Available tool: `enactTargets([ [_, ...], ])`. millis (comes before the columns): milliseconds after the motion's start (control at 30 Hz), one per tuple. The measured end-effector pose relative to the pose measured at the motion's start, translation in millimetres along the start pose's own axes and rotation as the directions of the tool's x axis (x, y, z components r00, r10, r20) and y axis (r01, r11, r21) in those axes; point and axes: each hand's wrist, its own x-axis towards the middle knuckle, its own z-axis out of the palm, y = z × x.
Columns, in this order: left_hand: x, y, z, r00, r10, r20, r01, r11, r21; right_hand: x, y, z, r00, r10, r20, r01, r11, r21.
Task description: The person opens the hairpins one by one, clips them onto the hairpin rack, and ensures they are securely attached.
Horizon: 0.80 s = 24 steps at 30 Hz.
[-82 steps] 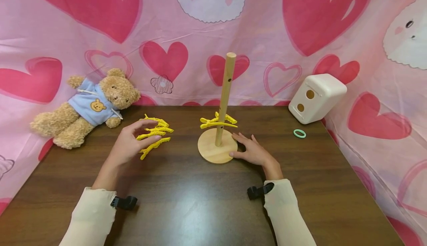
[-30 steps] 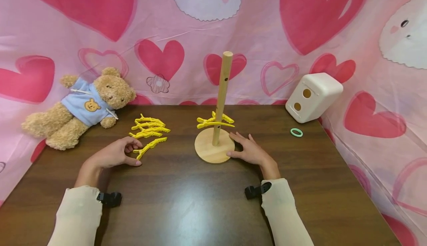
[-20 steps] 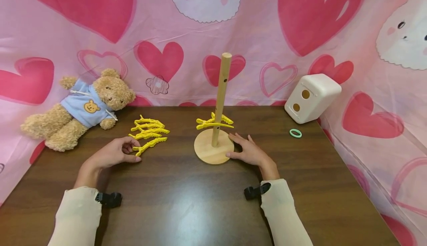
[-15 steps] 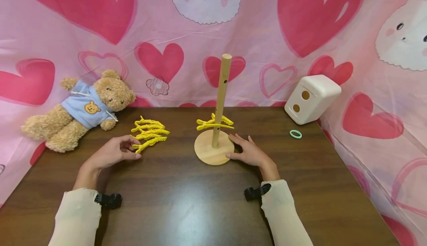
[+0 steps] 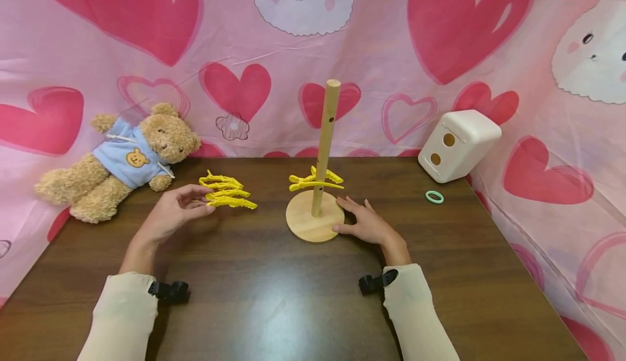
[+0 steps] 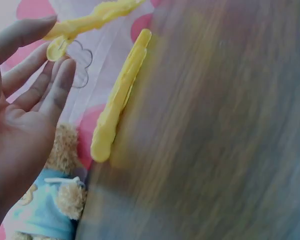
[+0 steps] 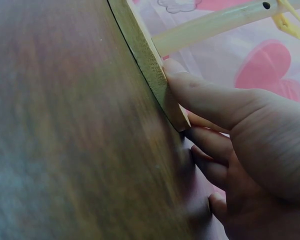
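Left hand (image 6: pixel 21 112) pinches clip (image 6: pixel 92 20): clear of second clip (image 6: pixel 119 100) on wrist cam, bunched on head cam. Right hand (image 7: pixel 257 142) loosely touches base (image 7: pixel 152 70).

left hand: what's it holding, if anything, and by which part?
A yellow clip, pinched at its handle end between the thumb and fingers of the left hand.

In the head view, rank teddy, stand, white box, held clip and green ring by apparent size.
1. Teddy
2. Stand and white box: areas too alike to rank
3. Held clip, partly hidden
4. Green ring
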Motion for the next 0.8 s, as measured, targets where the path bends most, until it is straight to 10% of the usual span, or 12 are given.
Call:
enactTargets([
  [333, 3.9, 7.7, 15.8, 0.98, 0.152, -0.128, -0.164, 0.982, -0.089, 0.9, 1.5, 1.0, 1.0, -0.012, -0.001, 0.012, 1.0, 0.0],
  [800, 8.2, 32.3, 36.2, 0.958, 0.207, -0.2, -0.218, 0.975, -0.032, -1.1, -1.2, -0.9, 1.0, -0.01, 0.002, 0.01, 1.0, 0.007],
])
